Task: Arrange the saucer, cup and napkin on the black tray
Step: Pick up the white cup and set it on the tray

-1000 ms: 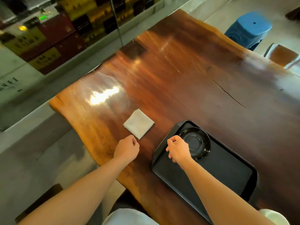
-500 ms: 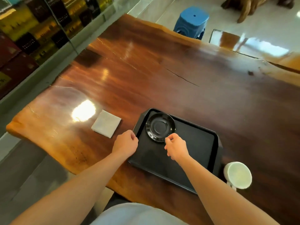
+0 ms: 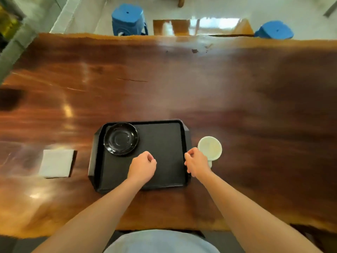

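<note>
A black tray lies on the wooden table in front of me. A black saucer sits in the tray's far left corner. A white cup stands on the table just right of the tray, its handle toward me. A folded white napkin lies on the table left of the tray. My left hand hovers over the tray's middle, fingers curled, holding nothing. My right hand is at the tray's right rim, beside the cup and partly covering its handle, fingers curled; I cannot tell whether it touches the cup.
The long wooden table spreads wide on all sides of the tray. Two blue plastic stools stand beyond the far edge, with a small wooden table between them. A glass wall runs at the far left.
The view has swung right, so the tray now lies square before me. My right hand moved from the saucer to the tray's right rim by the cup. My left hand moved over the tray.
</note>
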A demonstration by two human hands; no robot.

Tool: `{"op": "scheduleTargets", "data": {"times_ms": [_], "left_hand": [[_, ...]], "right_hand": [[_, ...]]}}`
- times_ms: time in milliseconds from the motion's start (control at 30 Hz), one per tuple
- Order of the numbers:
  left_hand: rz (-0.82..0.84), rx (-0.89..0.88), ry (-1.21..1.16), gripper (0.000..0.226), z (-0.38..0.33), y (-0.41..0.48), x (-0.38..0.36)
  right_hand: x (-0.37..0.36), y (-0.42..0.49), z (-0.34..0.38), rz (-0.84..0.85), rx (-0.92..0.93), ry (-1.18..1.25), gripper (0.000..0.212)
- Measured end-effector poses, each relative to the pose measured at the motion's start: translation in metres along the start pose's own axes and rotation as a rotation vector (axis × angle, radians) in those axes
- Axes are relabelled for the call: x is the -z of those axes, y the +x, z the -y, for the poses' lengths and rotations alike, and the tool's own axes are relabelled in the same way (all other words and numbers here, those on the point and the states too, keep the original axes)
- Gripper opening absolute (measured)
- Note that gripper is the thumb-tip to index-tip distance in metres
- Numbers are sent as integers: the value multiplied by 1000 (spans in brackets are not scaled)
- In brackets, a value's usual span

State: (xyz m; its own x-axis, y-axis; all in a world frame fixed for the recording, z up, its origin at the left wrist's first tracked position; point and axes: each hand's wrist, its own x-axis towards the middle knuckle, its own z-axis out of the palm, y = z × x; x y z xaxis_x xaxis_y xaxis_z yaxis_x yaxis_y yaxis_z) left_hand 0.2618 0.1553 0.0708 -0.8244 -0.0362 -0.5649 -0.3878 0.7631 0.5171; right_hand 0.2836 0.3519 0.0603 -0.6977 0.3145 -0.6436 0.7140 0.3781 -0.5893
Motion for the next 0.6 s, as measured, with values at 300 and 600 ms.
{"op": "scheduleTargets", "data": {"times_ms": [300,600], "left_hand": [[117,-144,120,10,-52,9,-69],[262,-175,81,17,-84,19,-114]], "right_hand": [[47,1,-68,-189,-182,104,12],[76,12,-98,-263,-219,57,19]]}}
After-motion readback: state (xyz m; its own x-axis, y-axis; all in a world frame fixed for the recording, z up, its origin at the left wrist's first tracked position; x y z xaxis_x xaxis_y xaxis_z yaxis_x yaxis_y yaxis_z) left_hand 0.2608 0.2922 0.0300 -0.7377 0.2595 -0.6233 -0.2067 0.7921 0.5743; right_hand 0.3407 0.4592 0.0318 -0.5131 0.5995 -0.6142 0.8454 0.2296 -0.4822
